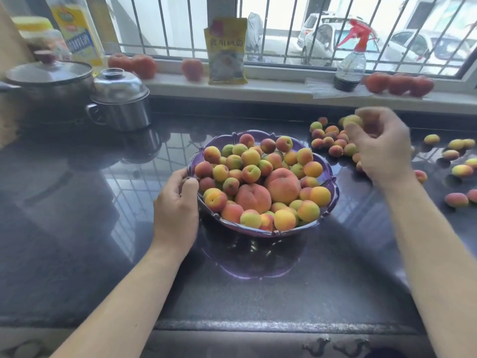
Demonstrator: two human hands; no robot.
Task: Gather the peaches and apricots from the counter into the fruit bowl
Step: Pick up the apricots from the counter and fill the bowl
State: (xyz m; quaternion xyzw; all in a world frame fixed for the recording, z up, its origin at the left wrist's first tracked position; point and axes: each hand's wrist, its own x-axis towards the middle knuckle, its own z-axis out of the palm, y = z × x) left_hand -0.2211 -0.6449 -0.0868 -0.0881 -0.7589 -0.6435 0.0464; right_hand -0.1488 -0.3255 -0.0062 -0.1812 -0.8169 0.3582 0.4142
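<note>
Our left hand (178, 202) grips the purple bowl (329, 174) rim mid-frame; right hand (379, 146), upper right, pinches an apricot (352, 120). Bowl's heaped, so we'd set it low in a gap; dropping it probably rolls fruit off.

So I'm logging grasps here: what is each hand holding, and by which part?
Left hand grips the purple fruit bowl by its left rim. Right hand pinches an apricot in its fingertips.

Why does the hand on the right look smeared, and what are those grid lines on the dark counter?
Head view: the right hand, gripping an apricot, is motion-blurred, while the left hand on the purple bowl's rim is sharp. The grid is the barred window reflected in the glossy counter. The wide lens bends the edges.
</note>
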